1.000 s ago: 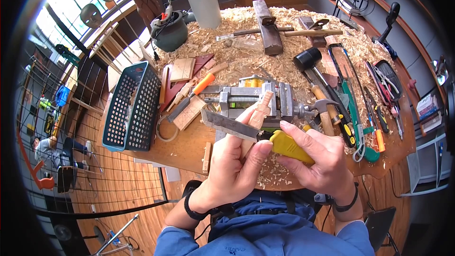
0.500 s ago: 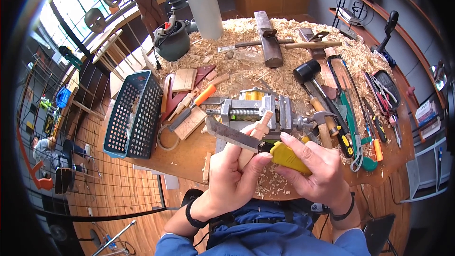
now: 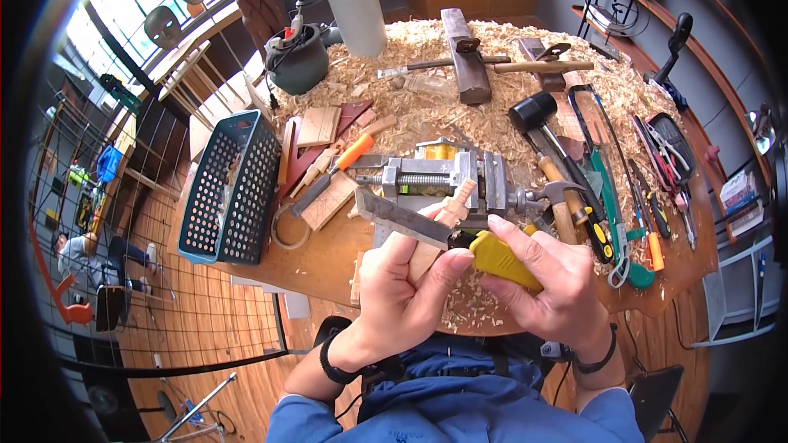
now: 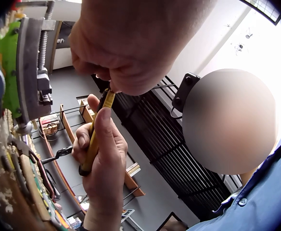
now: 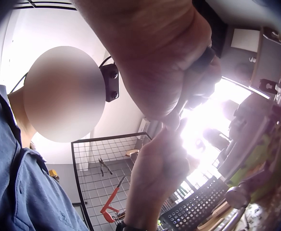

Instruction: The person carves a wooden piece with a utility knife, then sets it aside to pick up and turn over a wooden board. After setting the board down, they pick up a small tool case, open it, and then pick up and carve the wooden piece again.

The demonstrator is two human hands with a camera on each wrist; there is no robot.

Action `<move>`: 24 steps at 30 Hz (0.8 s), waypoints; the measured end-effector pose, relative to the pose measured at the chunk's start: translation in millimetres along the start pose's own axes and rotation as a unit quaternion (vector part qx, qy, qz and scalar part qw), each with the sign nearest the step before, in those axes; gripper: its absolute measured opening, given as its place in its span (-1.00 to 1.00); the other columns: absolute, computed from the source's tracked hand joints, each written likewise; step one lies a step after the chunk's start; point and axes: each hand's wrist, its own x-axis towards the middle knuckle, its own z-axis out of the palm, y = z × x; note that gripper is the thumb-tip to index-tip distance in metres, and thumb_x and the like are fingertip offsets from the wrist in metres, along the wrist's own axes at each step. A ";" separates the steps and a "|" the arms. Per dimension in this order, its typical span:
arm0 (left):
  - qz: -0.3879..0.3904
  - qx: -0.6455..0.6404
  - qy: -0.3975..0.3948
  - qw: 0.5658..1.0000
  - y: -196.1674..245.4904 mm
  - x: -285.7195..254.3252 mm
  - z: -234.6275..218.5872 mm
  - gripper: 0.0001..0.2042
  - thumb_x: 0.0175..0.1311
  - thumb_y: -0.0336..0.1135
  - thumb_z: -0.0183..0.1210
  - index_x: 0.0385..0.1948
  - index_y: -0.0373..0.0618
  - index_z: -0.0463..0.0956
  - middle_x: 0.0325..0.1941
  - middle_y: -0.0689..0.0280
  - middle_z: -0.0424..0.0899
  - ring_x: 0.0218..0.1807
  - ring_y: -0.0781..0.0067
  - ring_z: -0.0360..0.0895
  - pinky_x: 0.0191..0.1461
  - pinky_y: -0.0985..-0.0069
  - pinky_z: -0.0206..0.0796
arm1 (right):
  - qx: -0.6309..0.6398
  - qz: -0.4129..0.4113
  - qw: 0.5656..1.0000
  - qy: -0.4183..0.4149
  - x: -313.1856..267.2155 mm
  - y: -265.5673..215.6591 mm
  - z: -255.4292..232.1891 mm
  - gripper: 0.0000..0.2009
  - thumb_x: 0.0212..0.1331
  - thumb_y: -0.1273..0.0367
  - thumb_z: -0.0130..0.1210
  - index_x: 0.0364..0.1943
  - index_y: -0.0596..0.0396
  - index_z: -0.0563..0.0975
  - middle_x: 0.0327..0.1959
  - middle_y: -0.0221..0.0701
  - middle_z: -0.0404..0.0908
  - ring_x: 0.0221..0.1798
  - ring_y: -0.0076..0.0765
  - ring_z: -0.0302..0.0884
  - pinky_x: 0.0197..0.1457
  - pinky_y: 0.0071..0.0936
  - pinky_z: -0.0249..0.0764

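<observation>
In the head view my left hand (image 3: 398,287) grips a small carved wooden piece (image 3: 456,203), its notched end pointing up and right above the fingers. My right hand (image 3: 548,279) holds a yellow-handled utility knife (image 3: 505,261). The knife's wide blade (image 3: 400,218) points left and crosses in front of the wood. My left thumb presses near the base of the blade. From the left wrist, the right thumb lies along the yellow handle (image 4: 93,147). In the right wrist view the hands meet, and the knife is mostly hidden.
Behind the hands sits a metal vise (image 3: 435,176) on the shaving-strewn bench. A perforated basket (image 3: 230,189) stands left, near an orange-handled chisel (image 3: 335,171). To the right lie a rubber mallet (image 3: 533,112), a claw hammer (image 3: 561,190) and a green-handled saw (image 3: 609,197). Wooden planes (image 3: 466,61) lie farther back.
The carved piece has tipped lower and slightly right against the blade. Both hands keep their hold, with the knife almost in the same place. The head view has shifted a little.
</observation>
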 end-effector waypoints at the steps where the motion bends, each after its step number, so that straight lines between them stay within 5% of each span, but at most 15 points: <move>1: 0.007 0.023 0.003 1.000 0.8 -0.1 -0.3 -0.51 0.38 -0.42 0.33 0.28 -0.44 0.42 -0.04 0.16 0.76 -0.02 0.54 0.64 0.07 0.54 0.49 | 0.003 0.000 1.000 0.002 -0.1 0.0 0.2 -0.35 0.11 0.20 0.46 0.30 0.16 0.55 -0.53 -0.35 0.50 -0.62 -0.28 0.47 -0.52 -0.33 0.43; 24: 0.000 0.014 0.022 1.000 4.8 0.1 0.9 -0.57 0.33 -0.41 0.38 0.18 -0.40 0.53 -0.06 0.17 0.78 -0.06 0.56 0.67 0.03 0.56 0.50 | 0.009 -0.005 1.000 0.001 -0.1 0.7 0.4 -0.35 0.11 0.21 0.46 0.30 0.16 0.55 -0.52 -0.35 0.51 -0.60 -0.29 0.47 -0.52 -0.33 0.43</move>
